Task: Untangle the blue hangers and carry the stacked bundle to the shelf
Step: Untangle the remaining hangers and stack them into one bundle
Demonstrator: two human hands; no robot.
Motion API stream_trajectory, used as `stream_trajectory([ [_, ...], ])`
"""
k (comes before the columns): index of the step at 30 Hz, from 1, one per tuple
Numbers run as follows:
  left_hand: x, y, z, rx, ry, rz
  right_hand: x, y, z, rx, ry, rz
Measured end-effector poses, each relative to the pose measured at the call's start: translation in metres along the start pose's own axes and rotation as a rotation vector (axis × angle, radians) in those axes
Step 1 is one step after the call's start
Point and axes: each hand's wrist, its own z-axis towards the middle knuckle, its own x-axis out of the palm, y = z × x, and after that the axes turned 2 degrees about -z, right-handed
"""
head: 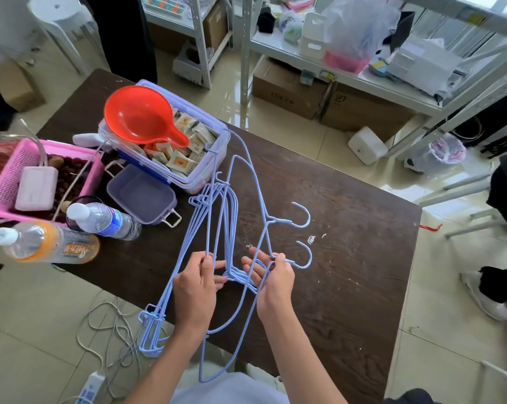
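1. The blue hangers [217, 228] lie in a loose fan on the dark surface [363, 272]. Their long bars run roughly from the near-left edge, where a cluster of ends sticks out past the edge, up and away toward the lavender snack box [208, 158]. Two hooks [303, 217] point right, one farther off and one nearer.

2. Right hand [275, 279] is pinched around the neck of the nearer hooked hanger, with the hook poking out just past its fingers. So that hanger is in hand, and the hook lies to the right of it.

3. Left hand [198, 284] is closed on a couple of thin bars in the middle of the bundle, thumb and fingertips gripping the wire from above.

4. The bit that matters, I reckon: the farther hanger's far tip looks caught at the snack box corner, well away from both hands. The right hand is nearer its neck, so pulling it back along its own length seems the way to free it.

5. The shelf [348, 74] is across the floor beyond the surface's far edge.
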Motion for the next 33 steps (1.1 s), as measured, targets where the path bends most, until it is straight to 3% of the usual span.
stream_trajectory([
  [6,-0.002,-0.006,0.001,-0.14,-0.029,-0.116,-0.002,-0.003,-0.003,-0.022,0.045,-0.086],
  [9,-0.006,-0.011,0.012,-0.126,-0.034,-0.072,-0.004,-0.003,-0.004,-0.06,0.062,-0.101],
  [13,-0.019,-0.012,0.033,0.146,0.06,0.586,-0.012,0.001,-0.002,-0.139,0.095,-0.128],
  [16,-0.027,-0.026,0.042,0.234,0.063,0.786,-0.019,0.001,0.001,-0.154,0.127,-0.123],
  [18,-0.03,-0.035,0.047,0.246,0.069,0.759,-0.024,0.002,0.002,-0.185,0.138,-0.129],
  [24,-0.033,-0.066,0.038,0.112,0.124,0.303,-0.037,0.009,0.006,-0.267,0.084,-0.14],
  [30,-0.026,-0.054,0.015,0.377,0.094,0.397,-0.033,0.013,0.021,-0.163,-0.022,0.01],
  [33,-0.019,-0.03,-0.003,0.47,0.133,0.571,-0.02,0.017,0.024,-0.052,0.045,0.151],
])
